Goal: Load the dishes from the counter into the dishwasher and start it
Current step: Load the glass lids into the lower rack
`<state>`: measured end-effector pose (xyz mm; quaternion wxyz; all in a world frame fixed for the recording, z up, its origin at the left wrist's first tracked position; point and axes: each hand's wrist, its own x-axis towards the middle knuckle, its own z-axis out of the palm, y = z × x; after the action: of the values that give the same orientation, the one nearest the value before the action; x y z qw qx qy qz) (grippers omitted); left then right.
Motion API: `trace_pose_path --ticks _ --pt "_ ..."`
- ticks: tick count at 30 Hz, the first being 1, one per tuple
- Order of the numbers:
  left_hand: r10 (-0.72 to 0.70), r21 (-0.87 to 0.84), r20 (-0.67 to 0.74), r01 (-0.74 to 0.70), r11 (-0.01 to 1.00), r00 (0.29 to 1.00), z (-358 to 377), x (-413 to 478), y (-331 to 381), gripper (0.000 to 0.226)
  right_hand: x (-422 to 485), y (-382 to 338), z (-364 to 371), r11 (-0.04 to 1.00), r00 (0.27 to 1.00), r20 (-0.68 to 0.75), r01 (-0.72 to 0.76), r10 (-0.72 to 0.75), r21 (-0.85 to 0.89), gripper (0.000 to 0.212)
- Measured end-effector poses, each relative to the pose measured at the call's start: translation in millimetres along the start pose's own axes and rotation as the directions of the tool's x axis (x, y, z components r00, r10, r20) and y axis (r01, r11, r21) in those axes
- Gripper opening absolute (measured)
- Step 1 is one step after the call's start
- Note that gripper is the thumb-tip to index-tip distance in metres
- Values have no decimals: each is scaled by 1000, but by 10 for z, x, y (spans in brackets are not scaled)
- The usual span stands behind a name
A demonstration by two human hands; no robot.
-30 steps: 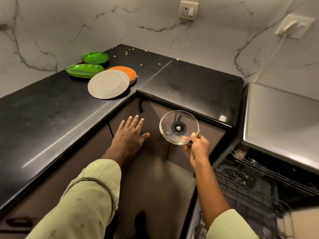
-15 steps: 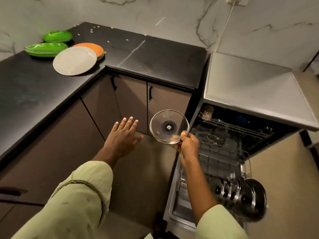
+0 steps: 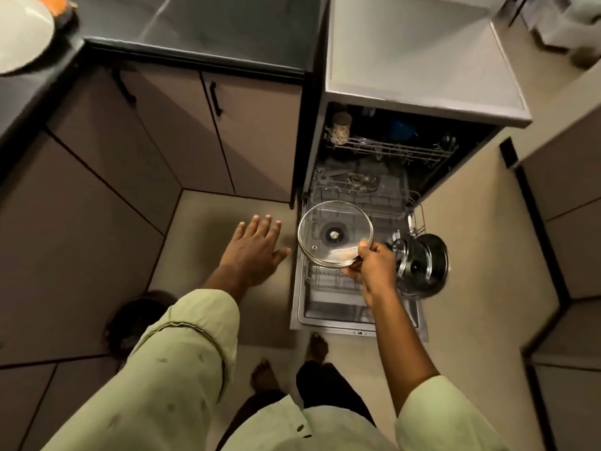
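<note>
My right hand (image 3: 374, 268) pinches the rim of a round glass lid (image 3: 335, 234) with a metal edge and a dark centre knob, holding it tilted above the pulled-out lower rack (image 3: 328, 281) of the open dishwasher (image 3: 419, 102). My left hand (image 3: 257, 249) hovers flat with fingers spread over the floor, left of the dishwasher door, holding nothing. Several steel lids and a dark pot (image 3: 422, 265) stand at the rack's right side. A patterned cup (image 3: 340, 127) sits in the upper rack (image 3: 390, 148). A beige plate (image 3: 22, 34) and an orange plate (image 3: 52, 0) lie on the black counter at top left.
Brown cabinet doors with black handles (image 3: 214, 99) fill the corner left of the dishwasher. The lowered dishwasher door (image 3: 357, 330) juts out toward my bare feet (image 3: 317, 346). More cabinets (image 3: 569, 222) stand at the right.
The view has swung down and right from the counter to the dishwasher. My right hand has carried the glass lid over the lower rack; the left hand stays spread.
</note>
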<state>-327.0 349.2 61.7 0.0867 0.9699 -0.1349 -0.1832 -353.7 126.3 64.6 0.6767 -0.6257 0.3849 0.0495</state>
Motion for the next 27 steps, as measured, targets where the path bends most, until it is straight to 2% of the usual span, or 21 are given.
trace_pose_path --ticks 8,12,15,22,25,27 --pt "75 10 203 -79 997 976 428 585 564 71 553 207 -686 998 998 -56 -41 38 -50 13" --pt "66 9 325 -73 997 943 831 932 798 69 1077 341 -934 983 997 -72 -16 3 -185 12" --pt "59 6 405 -67 998 913 1221 1204 885 69 1522 543 -1035 957 994 -112 -30 -3 -290 23" --pt "79 -16 547 -84 996 833 2257 2050 850 71 2638 1236 -993 819 991 -121 -16 -65 -573 11" --pt "86 -34 580 -81 996 810 2654 2419 756 71 3034 1526 -863 768 982 -149 -7 -114 -640 15" --pt "103 -57 591 -87 995 800 2907 2665 722 72 3273 1693 -767 735 971 -186 -16 -150 -678 27"
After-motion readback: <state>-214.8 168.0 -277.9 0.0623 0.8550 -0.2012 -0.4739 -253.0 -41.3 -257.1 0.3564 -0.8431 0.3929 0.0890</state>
